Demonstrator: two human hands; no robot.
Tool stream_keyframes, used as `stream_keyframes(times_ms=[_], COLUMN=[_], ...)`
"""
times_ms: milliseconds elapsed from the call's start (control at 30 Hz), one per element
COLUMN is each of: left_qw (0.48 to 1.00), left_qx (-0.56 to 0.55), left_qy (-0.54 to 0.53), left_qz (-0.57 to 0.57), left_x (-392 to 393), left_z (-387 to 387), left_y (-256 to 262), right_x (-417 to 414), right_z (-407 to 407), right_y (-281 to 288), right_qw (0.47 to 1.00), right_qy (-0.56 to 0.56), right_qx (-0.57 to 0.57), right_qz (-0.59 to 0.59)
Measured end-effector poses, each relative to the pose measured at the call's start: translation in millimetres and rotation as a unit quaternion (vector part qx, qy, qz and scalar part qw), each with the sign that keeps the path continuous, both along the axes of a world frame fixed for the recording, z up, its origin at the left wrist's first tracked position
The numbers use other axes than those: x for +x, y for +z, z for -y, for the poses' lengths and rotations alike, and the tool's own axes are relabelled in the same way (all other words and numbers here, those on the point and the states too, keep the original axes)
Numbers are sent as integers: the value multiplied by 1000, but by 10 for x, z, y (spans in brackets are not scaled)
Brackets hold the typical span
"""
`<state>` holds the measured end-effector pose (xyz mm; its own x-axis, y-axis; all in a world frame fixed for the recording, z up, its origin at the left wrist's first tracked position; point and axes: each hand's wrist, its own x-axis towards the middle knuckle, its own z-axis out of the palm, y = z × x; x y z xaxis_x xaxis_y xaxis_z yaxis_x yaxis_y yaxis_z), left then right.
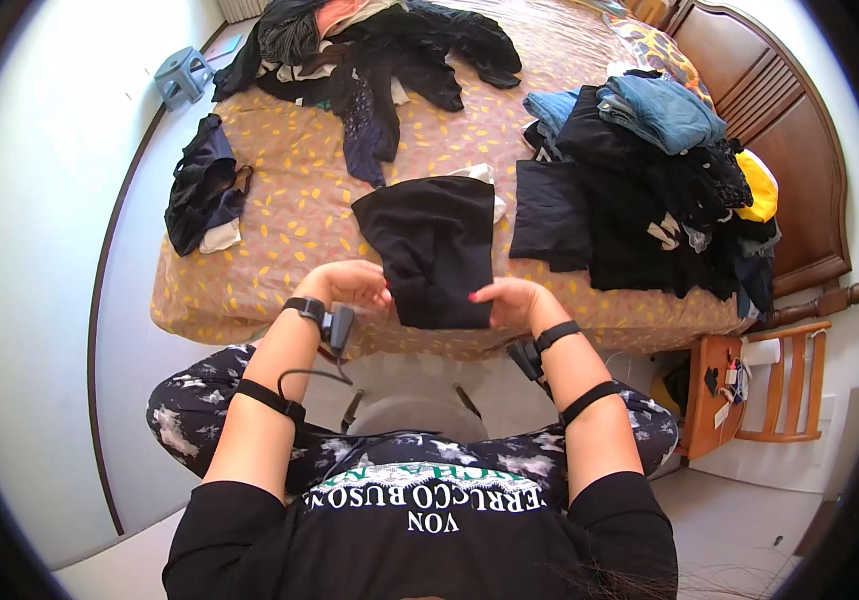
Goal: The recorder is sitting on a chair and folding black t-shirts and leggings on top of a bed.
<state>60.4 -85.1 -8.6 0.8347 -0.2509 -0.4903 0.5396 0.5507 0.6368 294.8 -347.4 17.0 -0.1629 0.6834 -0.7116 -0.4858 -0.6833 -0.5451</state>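
Note:
A black cloth garment (440, 251) lies at the near side of the bed, over a white piece of cloth (478, 175) that shows at its far right edge. My right hand (508, 300) grips the garment's near right edge, the thumb on top. At its left edge is my left hand (354, 285), fingers curled and touching the fabric; whether they pinch it is not clear. To the right lie a folded dark garment (551, 216) and a large stack of black clothes (632, 195), topped by folded blue jeans (658, 112).
Loose dark clothes (369, 60) are heaped at the bed's far side. A small black pile (204, 184) lies left on the patterned bedsheet (287, 225). A wooden headboard (782, 135) and chair (782, 382) stand right; a blue stool (181, 77) stands far left.

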Motion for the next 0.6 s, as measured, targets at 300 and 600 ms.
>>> stream_keyframes(times_ms=[300, 600], left_qw=[843, 863], left_qx=[82, 113], left_qy=[524, 480], left_qz=[94, -109], left_x=[689, 26], left_z=[103, -24], left_y=[245, -626], right_x=[421, -81], right_z=[-514, -979], right_y=[-144, -241], right_qw=[850, 517], right_qy=[-414, 146], right_qx=[293, 148], right_qz=[140, 830])
